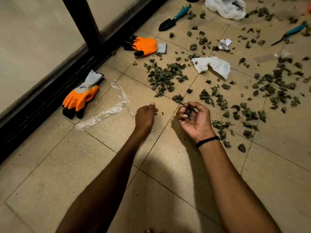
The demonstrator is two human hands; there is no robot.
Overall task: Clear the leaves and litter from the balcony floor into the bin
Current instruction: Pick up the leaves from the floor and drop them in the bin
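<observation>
Dry green leaves lie scattered over the tiled balcony floor, with a dense pile (165, 76) ahead and more spread to the right (272, 88). My right hand (193, 117) is palm up, its fingers curled round a small bunch of leaves (188, 112). My left hand (146, 115) hovers just left of it with loosely curled fingers, and I cannot see anything in it. Litter lies among the leaves: a white tissue (212, 65), a crumpled paper ball (225, 44), clear plastic strips (107, 108) and a white plastic bag (226, 6). No bin is in view.
Two orange work gloves lie by the dark door frame (55, 81), one near (80, 96) and one farther (144, 46). A teal-handled trowel (173, 18) and a second teal-handled tool (291, 31) rest on the floor at the back.
</observation>
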